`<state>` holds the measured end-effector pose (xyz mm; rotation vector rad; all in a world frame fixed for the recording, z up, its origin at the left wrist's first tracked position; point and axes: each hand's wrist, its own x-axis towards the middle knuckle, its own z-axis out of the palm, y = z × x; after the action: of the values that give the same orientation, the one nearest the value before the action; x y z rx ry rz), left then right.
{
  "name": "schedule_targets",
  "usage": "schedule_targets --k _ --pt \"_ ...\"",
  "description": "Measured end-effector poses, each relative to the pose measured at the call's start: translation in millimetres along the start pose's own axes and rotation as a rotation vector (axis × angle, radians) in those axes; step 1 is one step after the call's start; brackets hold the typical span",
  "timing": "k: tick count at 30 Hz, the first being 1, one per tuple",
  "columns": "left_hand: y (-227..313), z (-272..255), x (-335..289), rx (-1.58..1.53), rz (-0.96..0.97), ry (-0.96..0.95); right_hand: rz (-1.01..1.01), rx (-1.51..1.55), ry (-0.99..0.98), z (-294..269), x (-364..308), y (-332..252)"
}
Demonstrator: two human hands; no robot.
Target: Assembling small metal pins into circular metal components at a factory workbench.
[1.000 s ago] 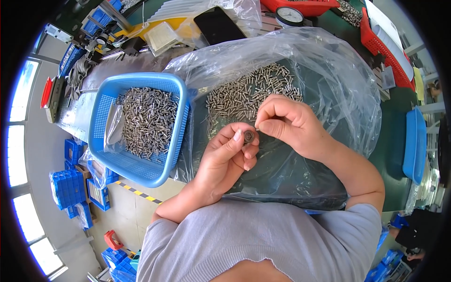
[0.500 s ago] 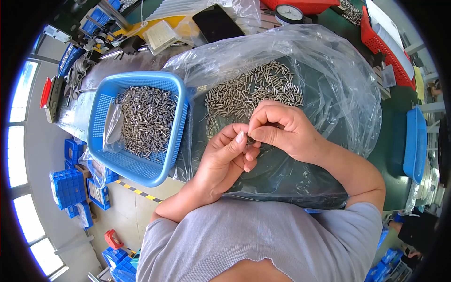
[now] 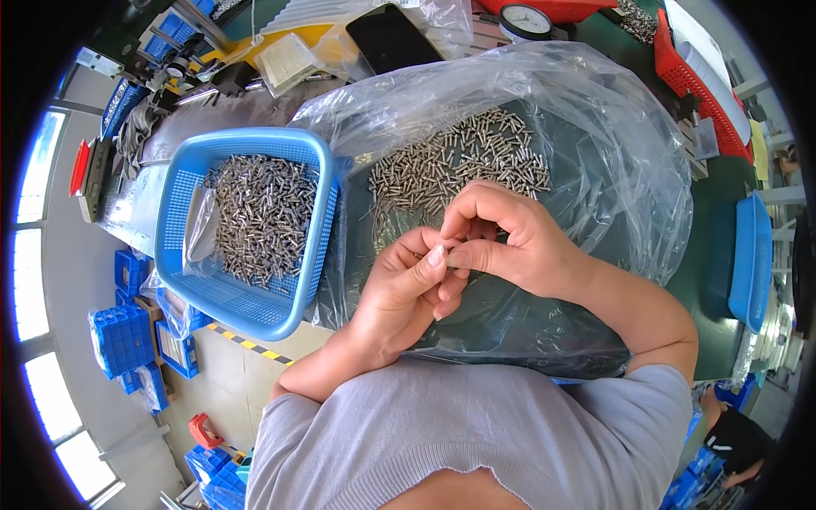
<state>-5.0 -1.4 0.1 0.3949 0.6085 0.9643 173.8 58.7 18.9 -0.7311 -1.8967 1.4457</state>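
Worktable [image 3: 712,229]: green, clear plastic film [image 3: 633,187] before you.
Floor [image 3: 242,382]: blue crates [image 3: 123,340], your left.
Metal pins [image 3: 425,170]: spread beyond your hands.
Left hand [image 3: 404,285], right hand [image 3: 514,242]: fingers half-curled, tips meeting; grip hidden, cannot tell.

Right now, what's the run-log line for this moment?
left hand, right hand: touching, anything between them hidden | blue basket: metal pins inside | loose pins: spread beyond hands

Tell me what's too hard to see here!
Head view:
Anything between the left hand and right hand: hidden by fingers.
Floor of the blue basket: mostly covered by metal pins.
Red bin: cut off by upper edge.
Markings on the dial gauge: too small.
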Motion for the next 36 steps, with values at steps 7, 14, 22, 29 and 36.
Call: schedule_targets --k 7,14,22,29,36 --pt "2.0 -4.3 0.5 -0.075 -0.055 -0.119 -0.15 -0.214 0.076 1.9 -3.6 -0.1" --pt "-1.3 -1.0 1.0 -0.073 0.021 -0.002 -0.304 -0.328 0.135 -1.7 -3.6 2.0" --pt "0.4 -6.6 3.4 -0.239 0.073 -0.079 -0.171 -0.544 0.271 -11.2 -0.4 14.6" --pt "0.4 -6.0 4.2 -0.246 0.061 -0.074 -0.31 -0.812 0.19 -5.1 7.3 19.7" --pt "-1.3 -7.4 4.5 -0.225 0.075 -0.091 -0.223 -0.862 0.098 -4.9 4.1 16.1"
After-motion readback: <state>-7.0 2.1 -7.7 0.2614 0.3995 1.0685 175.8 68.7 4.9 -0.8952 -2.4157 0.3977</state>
